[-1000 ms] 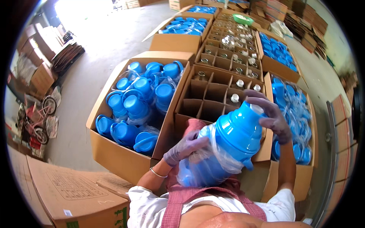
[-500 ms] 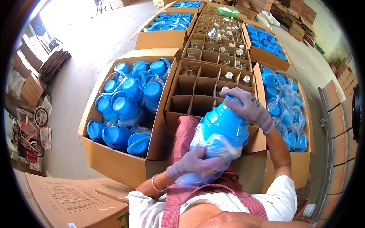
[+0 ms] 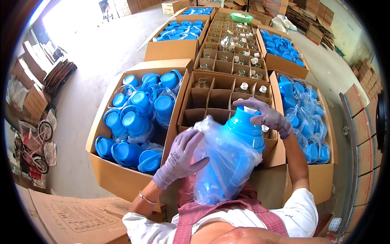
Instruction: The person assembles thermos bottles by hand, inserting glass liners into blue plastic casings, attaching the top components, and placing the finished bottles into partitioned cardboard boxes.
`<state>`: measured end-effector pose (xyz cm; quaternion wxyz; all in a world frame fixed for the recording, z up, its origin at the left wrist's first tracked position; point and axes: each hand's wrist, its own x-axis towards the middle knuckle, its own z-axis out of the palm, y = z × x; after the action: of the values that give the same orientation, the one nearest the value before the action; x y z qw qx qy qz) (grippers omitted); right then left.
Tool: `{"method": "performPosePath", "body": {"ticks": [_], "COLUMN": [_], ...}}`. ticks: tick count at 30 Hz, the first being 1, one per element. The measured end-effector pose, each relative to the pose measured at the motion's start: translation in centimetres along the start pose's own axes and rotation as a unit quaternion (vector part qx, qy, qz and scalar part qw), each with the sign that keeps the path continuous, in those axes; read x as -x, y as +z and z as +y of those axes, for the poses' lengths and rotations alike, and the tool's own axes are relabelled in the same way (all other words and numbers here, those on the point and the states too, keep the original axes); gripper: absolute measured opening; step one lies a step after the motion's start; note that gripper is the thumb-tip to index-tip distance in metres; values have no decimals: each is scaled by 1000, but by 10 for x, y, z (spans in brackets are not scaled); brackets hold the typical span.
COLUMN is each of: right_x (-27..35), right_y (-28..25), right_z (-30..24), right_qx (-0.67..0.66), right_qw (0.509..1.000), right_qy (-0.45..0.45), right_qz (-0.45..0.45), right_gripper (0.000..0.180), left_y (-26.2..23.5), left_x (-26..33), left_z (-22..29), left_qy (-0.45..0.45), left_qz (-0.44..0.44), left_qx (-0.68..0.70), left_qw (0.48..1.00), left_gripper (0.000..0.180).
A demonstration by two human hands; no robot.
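A blue plastic thermos flask [image 3: 243,127] stands tilted in front of my chest, a white cap [image 3: 250,110] showing at its neck. My right hand [image 3: 270,117], in a grey-purple glove, is curled round that neck, thumb on one side and fingers over the top. Clear plastic bagging [image 3: 217,140] wraps the lower part, with more blue pieces inside it. My left hand [image 3: 180,156], gloved alike, is beside the bag with thumb and fingers spread; its fingertips reach the bag's gathered upper edge.
Ahead is a divided carton [image 3: 198,97] with several white-capped glass bottles [image 3: 262,89]. An open carton [image 3: 122,173] of blue cups and lids is at left; another carton [image 3: 308,71] of bagged blue parts is at right. Further cartons continue behind, with a green basin [image 3: 241,17].
My left hand has come off the lower bag and moved up and left, spreading its fingers. The bag now bunches higher beside the flask. My right hand has shifted slightly, exposing the white cap.
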<state>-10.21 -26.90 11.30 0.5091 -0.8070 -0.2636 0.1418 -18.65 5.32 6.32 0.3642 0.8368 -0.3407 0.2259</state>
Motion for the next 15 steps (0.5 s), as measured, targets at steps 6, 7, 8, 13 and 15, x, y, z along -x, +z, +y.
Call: {"method": "performPosePath", "body": {"ticks": [6, 7, 8, 13, 15], "right_x": [-15, -15, -15, -20, -21], "right_y": [22, 23, 30, 54, 53], "right_z": [-15, -15, -28, -45, -43], "right_qx": [22, 42, 60, 132, 113], "right_qw": [994, 992, 993, 989, 992], "right_qy": [-111, -119, -104, -39, -29], "right_qz": [-7, -10, -4, 52, 41], "right_gripper": [68, 67, 64, 60, 62], "left_y": [20, 23, 20, 70, 93], "left_x": [-55, -69, -82, -68, -58], "left_z": [28, 37, 51, 45, 27], "left_qy": [357, 386, 404, 403, 384], "left_qz": [-9, -108, -206, -355, -316], "left_qx": [-61, -35, -13, 19, 93], "left_qw": [932, 916, 891, 844, 862], "left_gripper": [67, 62, 58, 43, 43]}}
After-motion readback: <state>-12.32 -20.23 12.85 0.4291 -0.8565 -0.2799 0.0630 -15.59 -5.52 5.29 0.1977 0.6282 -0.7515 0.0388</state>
